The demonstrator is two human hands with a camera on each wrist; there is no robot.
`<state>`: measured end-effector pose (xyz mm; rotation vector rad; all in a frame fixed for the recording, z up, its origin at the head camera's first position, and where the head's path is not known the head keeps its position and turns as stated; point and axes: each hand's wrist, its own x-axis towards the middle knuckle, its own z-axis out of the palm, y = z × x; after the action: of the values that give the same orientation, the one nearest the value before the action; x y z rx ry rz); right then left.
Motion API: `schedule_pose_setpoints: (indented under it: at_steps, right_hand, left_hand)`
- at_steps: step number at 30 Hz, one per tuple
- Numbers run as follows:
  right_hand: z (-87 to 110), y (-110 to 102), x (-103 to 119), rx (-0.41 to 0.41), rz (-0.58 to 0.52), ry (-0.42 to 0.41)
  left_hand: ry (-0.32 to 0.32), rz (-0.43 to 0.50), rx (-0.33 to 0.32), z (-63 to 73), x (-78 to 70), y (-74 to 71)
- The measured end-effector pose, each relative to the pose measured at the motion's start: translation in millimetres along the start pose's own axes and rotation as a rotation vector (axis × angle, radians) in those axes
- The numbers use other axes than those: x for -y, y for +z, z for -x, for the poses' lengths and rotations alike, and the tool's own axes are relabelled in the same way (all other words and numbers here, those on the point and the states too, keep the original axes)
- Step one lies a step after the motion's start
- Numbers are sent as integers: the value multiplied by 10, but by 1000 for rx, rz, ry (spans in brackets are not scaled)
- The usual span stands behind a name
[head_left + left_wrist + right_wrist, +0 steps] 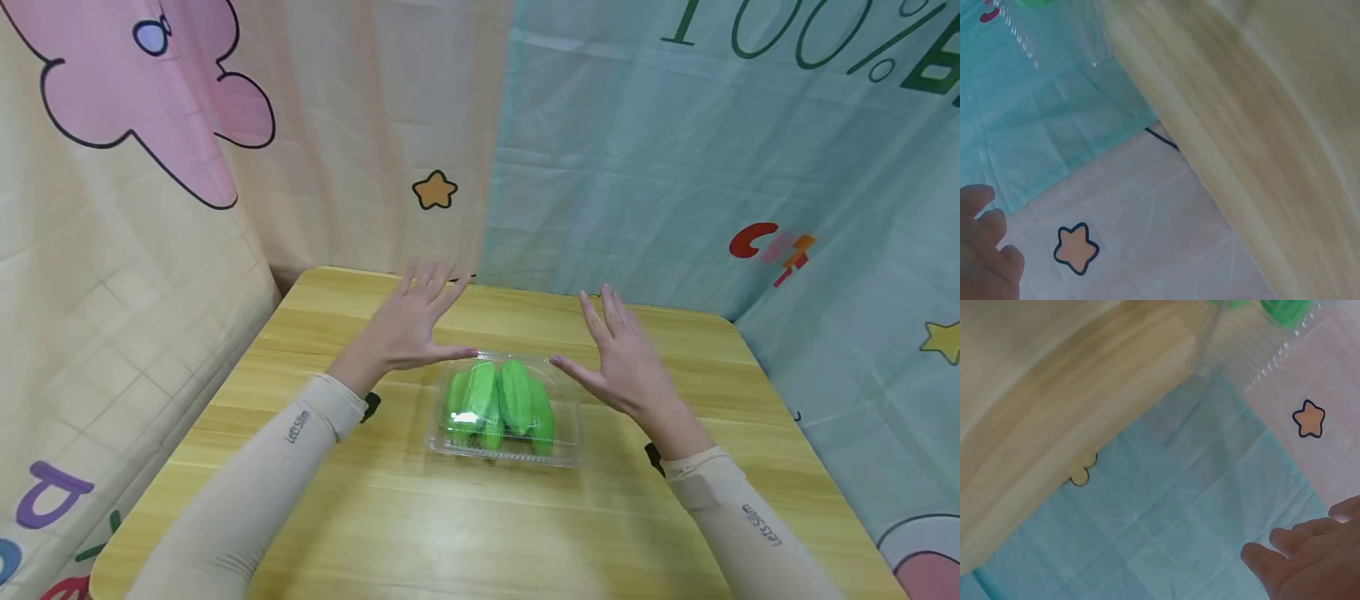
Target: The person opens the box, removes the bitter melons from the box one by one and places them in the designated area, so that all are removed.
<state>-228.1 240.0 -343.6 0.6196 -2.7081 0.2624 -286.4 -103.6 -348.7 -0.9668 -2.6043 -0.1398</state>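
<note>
The high head view faces forward and down; nearer, tilted wrist views share the orange star [1076, 249].

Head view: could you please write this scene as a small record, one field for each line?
container: clear plastic box
contents: several long green pieces
surface: wood-patterned table
left hand: fingers extended, thumb at the box's far edge, contact unclear
right hand: fingers extended, thumb near the same edge, contact unclear
sleeves: pale, lettered
backdrop: printed cloth
</note>
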Motion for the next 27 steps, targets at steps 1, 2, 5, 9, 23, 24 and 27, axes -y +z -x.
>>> schedule_pose_setpoints:
  at_steps: [1, 2, 5, 9, 23, 24, 27]
  right_hand:
    - [72, 60, 9, 42, -42, 23]
    - [134, 115, 15, 75, -81, 45]
    - [301, 241, 19, 141, -188, 102]
    - [508, 363, 23, 218, -328, 174]
    - [1009, 721, 77, 258, -481, 203]
    - [1032, 735, 85, 256, -479, 201]
    - [1096, 761, 113, 256, -466, 198]
  left_hand:
    - [-26, 64, 25, 68, -12, 59]
    - [-50, 124, 45, 130, -26, 116]
    - [-103, 270, 92, 280, -79, 262]
    - [-190, 430, 185, 481, -155, 403]
    - [-240, 732, 470, 1025, -360, 562]
    - [-230, 730, 474, 1054, -371, 571]
    - [-230, 745, 482, 1108, -396, 595]
